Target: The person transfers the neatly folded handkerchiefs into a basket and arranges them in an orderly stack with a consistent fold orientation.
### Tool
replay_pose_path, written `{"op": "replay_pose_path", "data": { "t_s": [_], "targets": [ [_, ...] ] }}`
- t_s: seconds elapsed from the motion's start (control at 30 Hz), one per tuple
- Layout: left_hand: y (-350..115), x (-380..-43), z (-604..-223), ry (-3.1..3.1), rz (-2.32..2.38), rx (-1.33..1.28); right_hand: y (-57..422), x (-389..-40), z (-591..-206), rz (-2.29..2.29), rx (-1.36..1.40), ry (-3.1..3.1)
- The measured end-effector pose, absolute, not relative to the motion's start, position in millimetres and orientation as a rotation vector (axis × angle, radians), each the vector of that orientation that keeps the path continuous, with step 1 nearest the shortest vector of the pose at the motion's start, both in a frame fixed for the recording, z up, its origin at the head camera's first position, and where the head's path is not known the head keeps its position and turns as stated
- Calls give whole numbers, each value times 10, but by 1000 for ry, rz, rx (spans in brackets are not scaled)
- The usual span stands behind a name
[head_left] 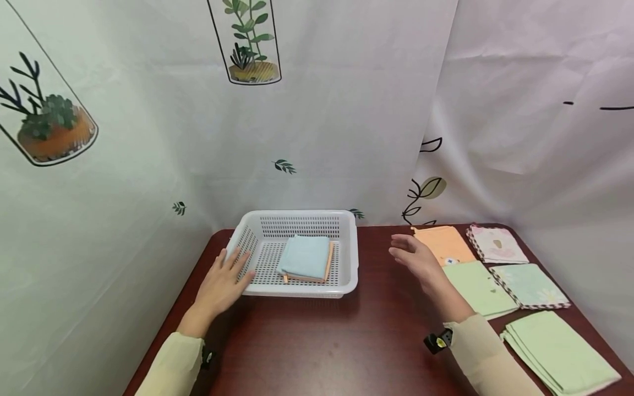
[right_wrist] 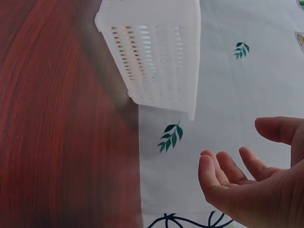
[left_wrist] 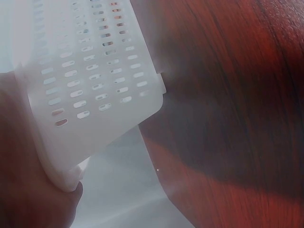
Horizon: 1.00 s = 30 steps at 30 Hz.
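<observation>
A white plastic basket [head_left: 349, 247] with slotted walls stands at the back of the table. Inside it lies a folded light blue cloth [head_left: 307, 256] on top of an orange one [head_left: 329, 263]. My left hand [head_left: 221, 283] rests with spread, straight fingers on the basket's left rim; the left wrist view shows that hand [left_wrist: 33, 156] against the rim. My right hand [head_left: 418, 261] hovers right of the basket, apart from it, near the folded orange cloth [head_left: 443, 243]. In the right wrist view its fingers [right_wrist: 207, 173] are loosely bent and nothing lies between them.
Along the table's right side lie a pale green cloth [head_left: 477, 289], a pink-white checked-edge cloth [head_left: 497, 245], a mint flowered cloth [head_left: 532, 285] and a stack of green cloths [head_left: 564, 352]. A printed white curtain [head_left: 322, 137] hangs behind the dark red table [head_left: 317, 346].
</observation>
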<state>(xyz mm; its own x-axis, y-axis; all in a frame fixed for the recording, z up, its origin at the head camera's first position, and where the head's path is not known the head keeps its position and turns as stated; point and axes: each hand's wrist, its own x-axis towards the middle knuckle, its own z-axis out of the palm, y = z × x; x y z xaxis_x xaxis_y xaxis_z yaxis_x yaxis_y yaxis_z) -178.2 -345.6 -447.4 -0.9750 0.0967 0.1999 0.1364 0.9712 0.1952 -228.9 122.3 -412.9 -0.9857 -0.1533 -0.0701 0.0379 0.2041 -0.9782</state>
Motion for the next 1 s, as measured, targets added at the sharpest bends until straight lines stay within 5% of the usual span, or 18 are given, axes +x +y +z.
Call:
{"op": "replay_pose_path", "data": {
  "t_s": [1.0],
  "targets": [
    [-3454,-1769,-4474,-2931,-307,-170,1640,-2108,-4275,-1864,-45,2391]
  ]
}}
